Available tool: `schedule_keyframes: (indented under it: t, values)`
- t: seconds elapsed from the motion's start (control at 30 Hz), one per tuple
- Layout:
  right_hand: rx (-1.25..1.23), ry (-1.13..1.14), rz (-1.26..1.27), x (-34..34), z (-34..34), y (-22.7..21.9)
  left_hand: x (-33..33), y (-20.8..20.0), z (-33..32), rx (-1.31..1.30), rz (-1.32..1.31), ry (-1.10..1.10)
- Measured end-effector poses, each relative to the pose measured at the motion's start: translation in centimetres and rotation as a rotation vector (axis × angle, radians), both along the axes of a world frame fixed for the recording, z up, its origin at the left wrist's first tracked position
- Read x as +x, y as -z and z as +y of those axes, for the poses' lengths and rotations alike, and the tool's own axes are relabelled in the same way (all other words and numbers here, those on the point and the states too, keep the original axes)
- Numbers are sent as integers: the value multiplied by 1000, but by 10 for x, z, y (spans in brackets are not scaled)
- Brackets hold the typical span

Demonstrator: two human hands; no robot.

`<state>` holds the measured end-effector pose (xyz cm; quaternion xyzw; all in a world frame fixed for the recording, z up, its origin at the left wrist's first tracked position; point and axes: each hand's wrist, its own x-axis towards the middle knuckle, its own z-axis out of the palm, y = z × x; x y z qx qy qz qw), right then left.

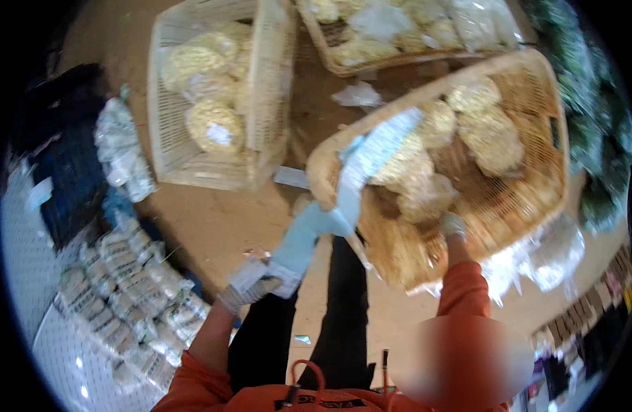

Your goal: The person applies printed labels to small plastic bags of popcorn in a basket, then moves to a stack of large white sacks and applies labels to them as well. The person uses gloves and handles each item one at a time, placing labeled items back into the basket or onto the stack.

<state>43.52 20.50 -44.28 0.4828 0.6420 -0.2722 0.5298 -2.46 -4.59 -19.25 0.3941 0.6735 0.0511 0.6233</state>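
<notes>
My left hand (249, 292), in a pale knit glove, is closed around the lower end of a long light-blue label strip (306, 233). The strip runs up and right, over the rim of a tan plastic basket (378, 257), and its far end lies across the bags inside. My right hand (453, 225), also gloved, reaches into that basket beside a clear bag of pale yellow food (426, 199); its fingers are too small and hidden to read. More such bags (491, 141) lie farther back in the basket.
A cream plastic crate (270, 158) with similar bags stands at the far left. Another basket (371, 65) of bags is at the back. Packed bundles (134, 288) are stacked at left. Clear plastic bags (553, 254) and green bags (597, 158) lie on the right.
</notes>
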Motion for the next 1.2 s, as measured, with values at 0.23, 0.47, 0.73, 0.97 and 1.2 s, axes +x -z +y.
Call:
schedule_keyframes:
  t: [0.23,0.47,0.73,0.97,1.2]
  values:
    - [395,195,293,-19,7,-3,-3,-16,-16,-268,-97,-263]
    - [312,199,-23,-24,-10,86,2,22,-61,-272,-308,-512]
    - [540,620,607,-14,-58,-59,-17,-6,-68,9,222,284]
    - [443,765,1234,-215,-27,-295,-14,-40,-43,34,108,-244]
    - [72,935,1675,-361,-10,-369,-24,-75,14,226,245,-465]
